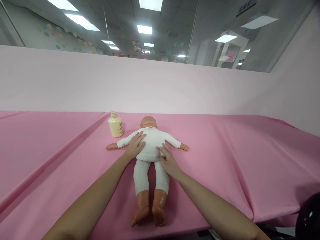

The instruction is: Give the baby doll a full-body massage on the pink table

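Observation:
A baby doll (151, 141) with a white cloth body lies face down, its arms stretched out to both sides and its bare feet towards me. My left hand (135, 145) rests open on the left side of its back, fingers pointing up towards the shoulder. Lower down, at the right side of the doll's waist, my right hand (169, 160) lies with its fingers apart on the cloth. Neither hand grasps anything. Beyond the doll's left-pointing arm stands a cream pump bottle (116, 126), upright and untouched.
Pink sheeting (212, 160) with several folds covers the table. A pale low wall (175, 86) runs along the back, with glass panes above it. Something dark and rounded (308, 216) sits at the lower right corner, its kind unclear.

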`<state>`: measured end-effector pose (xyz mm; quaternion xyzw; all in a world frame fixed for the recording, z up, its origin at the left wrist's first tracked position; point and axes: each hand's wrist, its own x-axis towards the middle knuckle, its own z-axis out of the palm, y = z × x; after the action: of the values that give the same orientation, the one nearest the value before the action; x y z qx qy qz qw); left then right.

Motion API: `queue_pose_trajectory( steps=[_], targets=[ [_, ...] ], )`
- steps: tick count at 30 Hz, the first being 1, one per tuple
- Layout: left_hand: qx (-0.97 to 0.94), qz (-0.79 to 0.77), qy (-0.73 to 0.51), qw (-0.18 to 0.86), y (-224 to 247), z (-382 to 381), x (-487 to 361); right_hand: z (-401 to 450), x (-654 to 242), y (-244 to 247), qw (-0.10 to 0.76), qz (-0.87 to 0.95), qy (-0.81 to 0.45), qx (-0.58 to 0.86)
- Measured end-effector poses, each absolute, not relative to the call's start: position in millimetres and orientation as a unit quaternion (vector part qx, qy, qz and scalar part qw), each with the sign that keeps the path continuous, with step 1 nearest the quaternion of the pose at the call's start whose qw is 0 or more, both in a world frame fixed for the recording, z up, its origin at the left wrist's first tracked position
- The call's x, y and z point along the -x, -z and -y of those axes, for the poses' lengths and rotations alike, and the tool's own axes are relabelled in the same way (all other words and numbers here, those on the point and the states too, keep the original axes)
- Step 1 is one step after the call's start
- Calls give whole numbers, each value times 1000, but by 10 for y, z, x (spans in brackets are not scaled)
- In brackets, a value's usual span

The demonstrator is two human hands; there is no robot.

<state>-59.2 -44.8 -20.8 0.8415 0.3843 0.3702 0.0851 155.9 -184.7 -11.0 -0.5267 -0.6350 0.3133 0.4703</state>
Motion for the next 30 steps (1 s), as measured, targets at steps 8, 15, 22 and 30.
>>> queue_pose_trajectory(
  steps=[8,15,22,30],
  targets=[
    [-832,-397,-372,101,303,387,604,1824,-1564,77,474,631,-297,538],
    [-831,-401,-375,92,328,394,592,1795,-1582,82,468,637,-306,531],
    [-834,-395,-376,84,321,450,585,1786,-1576,64,470,646,-309,515],
    [-844,-378,-363,112,314,464,592,1769,-1572,71,491,634,-322,503]
  ],
)
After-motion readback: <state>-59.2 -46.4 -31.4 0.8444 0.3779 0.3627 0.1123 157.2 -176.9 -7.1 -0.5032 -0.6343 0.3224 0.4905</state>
